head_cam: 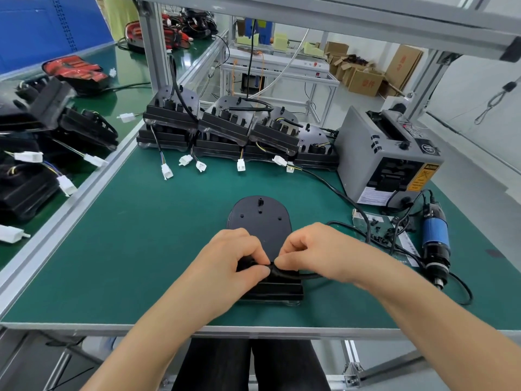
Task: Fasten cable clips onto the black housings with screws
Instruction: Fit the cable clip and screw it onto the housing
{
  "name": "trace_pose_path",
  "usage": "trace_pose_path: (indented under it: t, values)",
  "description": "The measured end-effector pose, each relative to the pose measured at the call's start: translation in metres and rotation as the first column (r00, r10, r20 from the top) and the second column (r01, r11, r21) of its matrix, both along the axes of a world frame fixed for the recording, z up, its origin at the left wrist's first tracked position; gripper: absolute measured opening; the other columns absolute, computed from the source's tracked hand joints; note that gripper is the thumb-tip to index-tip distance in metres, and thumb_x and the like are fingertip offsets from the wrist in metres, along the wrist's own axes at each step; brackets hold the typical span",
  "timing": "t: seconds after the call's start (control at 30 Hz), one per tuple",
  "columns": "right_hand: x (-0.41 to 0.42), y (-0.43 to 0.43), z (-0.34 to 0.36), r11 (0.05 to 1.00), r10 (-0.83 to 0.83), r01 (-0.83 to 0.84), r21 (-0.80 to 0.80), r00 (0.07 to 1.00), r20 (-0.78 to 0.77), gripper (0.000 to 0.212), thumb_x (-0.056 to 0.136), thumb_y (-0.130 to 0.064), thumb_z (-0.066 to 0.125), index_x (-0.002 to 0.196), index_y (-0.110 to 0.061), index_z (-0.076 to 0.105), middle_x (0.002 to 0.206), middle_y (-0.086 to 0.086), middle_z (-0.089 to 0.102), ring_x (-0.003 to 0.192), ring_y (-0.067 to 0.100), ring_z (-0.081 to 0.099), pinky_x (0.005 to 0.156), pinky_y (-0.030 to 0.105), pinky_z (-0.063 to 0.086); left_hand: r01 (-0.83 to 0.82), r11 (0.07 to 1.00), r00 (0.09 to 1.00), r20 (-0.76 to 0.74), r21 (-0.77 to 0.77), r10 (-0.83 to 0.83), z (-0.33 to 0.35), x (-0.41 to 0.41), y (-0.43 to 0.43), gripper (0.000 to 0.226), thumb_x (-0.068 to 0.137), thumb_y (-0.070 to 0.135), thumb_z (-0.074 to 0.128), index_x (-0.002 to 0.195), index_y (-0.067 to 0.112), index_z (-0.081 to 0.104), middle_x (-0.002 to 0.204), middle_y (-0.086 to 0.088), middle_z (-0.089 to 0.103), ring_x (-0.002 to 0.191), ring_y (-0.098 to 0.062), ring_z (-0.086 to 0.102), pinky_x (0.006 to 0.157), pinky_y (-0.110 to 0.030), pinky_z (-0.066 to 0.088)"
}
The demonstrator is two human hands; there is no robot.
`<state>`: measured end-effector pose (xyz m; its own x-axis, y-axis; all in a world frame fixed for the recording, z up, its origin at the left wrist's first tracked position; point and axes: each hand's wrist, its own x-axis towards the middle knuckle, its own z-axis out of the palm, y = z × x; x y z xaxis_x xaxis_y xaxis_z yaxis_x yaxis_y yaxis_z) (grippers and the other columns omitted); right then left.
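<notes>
A black housing [260,221] lies flat on the green mat in front of me, rounded end away from me. Over its near end my left hand [234,258] and my right hand [310,251] meet, fingers curled. Both pinch a black cable [307,276] with a small black piece where the fingertips touch; whether that piece is a cable clip I cannot tell. The cable runs off to the right. Small black clips and screws [380,235] lie on a sheet at the right.
A row of finished black housings [225,128] with white connectors stands at the back of the mat. A grey tape dispenser [389,156] sits at the back right, a blue electric screwdriver [434,238] lies at the right. More housings [42,131] pile on the left bench.
</notes>
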<state>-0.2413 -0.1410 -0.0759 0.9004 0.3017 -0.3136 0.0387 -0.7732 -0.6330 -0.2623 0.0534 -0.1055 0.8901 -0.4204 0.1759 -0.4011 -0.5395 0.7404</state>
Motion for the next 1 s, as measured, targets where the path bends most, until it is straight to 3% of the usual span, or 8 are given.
trace_pose_path:
  t: [0.1, 0.3, 0.43, 0.5, 0.53, 0.63, 0.77, 1.0]
  values:
    - [0.015, 0.003, 0.010, 0.989, 0.083, -0.093, -0.114, 0.992, -0.095, 0.019, 0.081, -0.039, 0.070, 0.064, -0.031, 0.065, 0.059, -0.021, 0.062, 0.058, -0.009, 0.054, 0.060, 0.012, 0.040, -0.013, 1.000, 1.000, -0.027, 0.001, 0.013, -0.001, -0.001, 0.000, 0.012, 0.083, 0.025, 0.069, 0.075, 0.032, 0.062, 0.085, 0.012, 0.056, 0.096, 0.000, 0.046, 0.080, -0.008, 0.032]
    - [0.038, 0.016, 0.028, 0.906, 0.227, -0.305, -0.295, 0.936, -0.271, 0.020, 0.083, -0.043, 0.067, 0.068, -0.031, 0.065, 0.072, -0.011, 0.061, 0.074, 0.010, 0.055, 0.086, 0.034, 0.048, -0.047, 0.998, 0.998, -0.037, -0.036, 0.046, -0.001, -0.002, -0.002, 0.022, 0.081, 0.022, 0.070, 0.073, 0.040, 0.058, 0.085, 0.016, 0.057, 0.093, 0.000, 0.051, 0.079, -0.014, 0.038]
    - [0.046, 0.021, 0.029, 0.880, 0.258, -0.356, -0.314, 0.914, -0.315, 0.018, 0.084, -0.039, 0.066, 0.070, -0.029, 0.066, 0.069, -0.011, 0.060, 0.071, 0.010, 0.051, 0.064, 0.022, 0.042, -0.041, 0.999, 0.997, 0.064, 0.004, 0.041, -0.002, -0.008, -0.003, 0.014, 0.081, 0.019, 0.071, 0.081, 0.032, 0.067, 0.090, 0.012, 0.061, 0.104, -0.002, 0.052, 0.087, -0.013, 0.037]
    - [0.049, 0.021, 0.027, 0.887, 0.252, -0.353, -0.299, 0.911, -0.326, 0.018, 0.083, -0.037, 0.067, 0.068, -0.028, 0.067, 0.067, -0.010, 0.058, 0.067, 0.009, 0.049, 0.060, 0.020, 0.039, -0.064, 0.997, 0.971, 0.232, 0.053, 0.050, -0.005, -0.012, -0.004, 0.010, 0.078, 0.016, 0.076, 0.083, 0.024, 0.071, 0.089, 0.006, 0.064, 0.113, -0.005, 0.055, 0.095, -0.008, 0.037]
    - [0.051, 0.021, 0.026, 0.891, 0.251, -0.351, -0.289, 0.909, -0.333, 0.018, 0.083, -0.037, 0.068, 0.067, -0.028, 0.067, 0.066, -0.010, 0.057, 0.067, 0.009, 0.049, 0.059, 0.020, 0.038, -0.067, 0.994, 0.943, 0.330, 0.088, 0.035, -0.007, -0.014, -0.005, 0.011, 0.075, 0.013, 0.079, 0.082, 0.020, 0.072, 0.084, 0.003, 0.065, 0.113, -0.011, 0.059, 0.096, -0.016, 0.041]
    - [0.055, 0.022, 0.024, 0.892, 0.258, -0.363, -0.269, 0.898, -0.357, 0.021, 0.082, -0.035, 0.070, 0.063, -0.026, 0.066, 0.062, -0.010, 0.055, 0.063, 0.010, 0.046, 0.056, 0.019, 0.037, -0.065, 0.989, 0.875, 0.485, 0.136, -0.009, -0.013, -0.021, -0.008, 0.016, 0.071, 0.007, 0.081, 0.081, 0.013, 0.071, 0.076, -0.001, 0.063, 0.101, -0.023, 0.068, 0.074, -0.038, 0.059]
    - [0.059, 0.022, 0.024, 0.886, 0.273, -0.386, -0.258, 0.883, -0.383, 0.018, 0.081, -0.035, 0.071, 0.068, -0.024, 0.066, 0.061, -0.011, 0.055, 0.059, 0.007, 0.046, 0.054, 0.017, 0.038, -0.084, 0.982, 0.873, 0.487, 0.171, -0.010, -0.020, -0.025, -0.009, 0.036, 0.064, -0.002, 0.083, 0.090, 0.015, 0.065, 0.085, -0.002, 0.064, 0.099, -0.022, 0.068, 0.054, -0.034, 0.056]
    - [0.056, 0.016, 0.022, 0.917, 0.252, -0.344, -0.201, 0.891, -0.378, 0.019, 0.084, -0.037, 0.069, 0.071, -0.024, 0.064, 0.061, -0.012, 0.062, 0.060, 0.004, 0.052, 0.058, 0.017, 0.042, -0.143, 0.972, 0.861, 0.509, 0.187, 0.029, -0.025, -0.026, -0.013, 0.005, 0.076, 0.003, 0.067, 0.076, 0.008, 0.067, 0.080, -0.005, 0.063, 0.071, -0.026, 0.067, 0.046, -0.036, 0.053]
